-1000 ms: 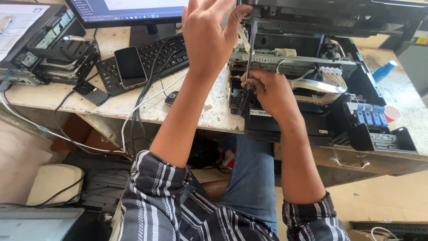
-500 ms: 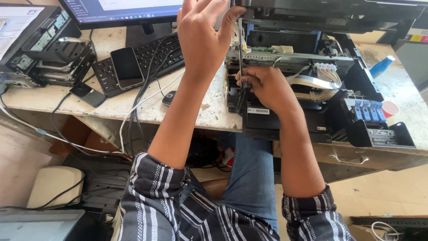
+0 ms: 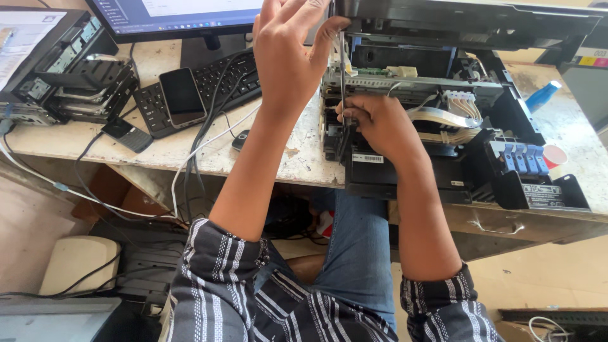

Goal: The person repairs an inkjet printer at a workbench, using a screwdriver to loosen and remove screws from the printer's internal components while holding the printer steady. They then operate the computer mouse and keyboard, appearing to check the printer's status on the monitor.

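Keyboard, phone — perhaps a mouse

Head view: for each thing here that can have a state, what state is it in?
Printer: lid raised, covers off, insides bare.
Screwdriver: upright, tip down in the printer.
Left hand: raised, fingers on the screwdriver's top.
Right hand: gripping the shaft low down.
Monitor: on.
Phone: screen dark, lying on the keyboard.
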The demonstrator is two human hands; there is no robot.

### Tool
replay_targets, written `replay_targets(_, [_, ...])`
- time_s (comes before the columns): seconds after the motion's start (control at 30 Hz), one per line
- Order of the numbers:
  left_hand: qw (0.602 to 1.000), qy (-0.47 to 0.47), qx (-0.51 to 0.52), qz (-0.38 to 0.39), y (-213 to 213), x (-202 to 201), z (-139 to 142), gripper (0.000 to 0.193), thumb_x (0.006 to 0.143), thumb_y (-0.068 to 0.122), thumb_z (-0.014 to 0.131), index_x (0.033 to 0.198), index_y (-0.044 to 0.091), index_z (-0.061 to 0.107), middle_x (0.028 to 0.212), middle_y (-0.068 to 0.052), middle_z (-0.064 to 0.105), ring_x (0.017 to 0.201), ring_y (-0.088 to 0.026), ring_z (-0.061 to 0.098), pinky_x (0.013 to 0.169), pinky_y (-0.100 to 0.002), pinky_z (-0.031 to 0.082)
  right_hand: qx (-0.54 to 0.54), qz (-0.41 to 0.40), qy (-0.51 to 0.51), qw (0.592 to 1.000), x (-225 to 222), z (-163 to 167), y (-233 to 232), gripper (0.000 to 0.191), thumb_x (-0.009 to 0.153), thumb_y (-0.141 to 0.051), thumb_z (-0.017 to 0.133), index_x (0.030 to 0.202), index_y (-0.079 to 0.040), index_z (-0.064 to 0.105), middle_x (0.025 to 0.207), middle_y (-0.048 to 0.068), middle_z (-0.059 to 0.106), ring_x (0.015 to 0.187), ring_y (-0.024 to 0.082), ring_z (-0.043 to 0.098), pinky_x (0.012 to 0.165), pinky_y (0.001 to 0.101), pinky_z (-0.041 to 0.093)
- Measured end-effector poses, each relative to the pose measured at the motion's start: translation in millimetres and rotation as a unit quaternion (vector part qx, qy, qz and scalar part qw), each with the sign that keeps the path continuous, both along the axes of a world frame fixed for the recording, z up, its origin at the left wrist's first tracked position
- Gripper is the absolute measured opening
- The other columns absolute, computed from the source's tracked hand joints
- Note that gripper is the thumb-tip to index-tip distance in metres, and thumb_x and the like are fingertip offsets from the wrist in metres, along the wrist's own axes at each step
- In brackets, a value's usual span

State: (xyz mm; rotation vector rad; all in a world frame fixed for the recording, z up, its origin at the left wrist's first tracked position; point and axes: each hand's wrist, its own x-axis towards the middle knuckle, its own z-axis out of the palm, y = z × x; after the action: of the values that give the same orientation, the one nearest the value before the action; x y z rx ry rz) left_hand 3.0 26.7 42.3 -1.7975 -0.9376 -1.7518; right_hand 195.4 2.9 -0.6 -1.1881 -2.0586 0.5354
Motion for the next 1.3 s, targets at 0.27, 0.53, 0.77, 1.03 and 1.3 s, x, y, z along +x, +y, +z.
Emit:
replay_targets(0.27, [1.000, 0.002, -0.013, -0.013, 4.5, -0.3, -6.7, 0.030, 0.104, 0.037, 0.073, 0.121, 0.012, 0.076, 0.125, -0.004, 0.075, 0.122, -0.031, 0.064, 0.104, -0.045, 0.050, 0.116, 0.003, 0.001, 0.993, 2.4, -12.6, -6.9, 0.035, 0.087, 0.009, 0.058, 0.116, -0.002, 0.073, 0.100, 0.017, 0.077, 0.097, 0.031, 0.075, 0.080, 0.0362, 0.057])
replay_targets(0.53, [0.996, -0.053, -0.048, -0.057, -1.1, -47.5, -58.0, 0.056, 0.113, 0.056, 0.051, 0.142, 0.009, 0.061, 0.140, -0.009, 0.067, 0.135, -0.025, 0.063, 0.114, -0.041, 0.052, 0.339, -0.085, 0.093, 0.932, -6.0, -24.6, -60.5, 0.022, 0.097, 0.005, 0.068, 0.119, 0.001, 0.068, 0.108, 0.018, 0.074, 0.095, 0.030, 0.075, 0.080, 0.0339, 0.059])
replay_targets(0.77, [0.973, -0.109, -0.194, -0.062, -35.6, -107.7, -129.1, 0.062, 0.109, 0.059, 0.046, 0.132, 0.005, 0.065, 0.125, -0.012, 0.069, 0.116, -0.028, 0.063, 0.095, -0.040, 0.050, 0.417, 0.148, 0.091, 0.892, -6.6, -64.7, -125.2, 0.008, 0.089, -0.006, 0.073, 0.094, -0.005, 0.068, 0.082, 0.006, 0.070, 0.070, 0.022, 0.071, 0.063, 0.0334, 0.057])
replay_targets(1.03, [0.981, 0.012, -0.192, -0.028, -32.6, -111.1, -138.2, 0.059, 0.110, 0.059, 0.047, 0.130, 0.006, 0.064, 0.129, -0.014, 0.067, 0.125, -0.035, 0.059, 0.107, -0.047, 0.044, 0.470, 0.056, 0.013, 0.881, 87.4, -52.9, -135.1, 0.023, 0.091, -0.027, 0.076, 0.085, -0.006, 0.073, 0.074, 0.005, 0.072, 0.065, 0.019, 0.070, 0.058, 0.0330, 0.056])
replay_targets(1.3, [0.970, 0.127, -0.208, 0.002, -46.8, -101.3, -129.8, 0.055, 0.099, 0.055, 0.061, 0.123, 0.006, 0.067, 0.127, -0.011, 0.068, 0.123, -0.033, 0.059, 0.098, -0.045, 0.042, 0.273, -0.151, 0.019, 0.950, 238.6, -7.3, -106.5, 0.024, 0.110, -0.012, 0.075, 0.102, 0.010, 0.073, 0.091, 0.017, 0.072, 0.082, 0.021, 0.070, 0.081, 0.0296, 0.054])
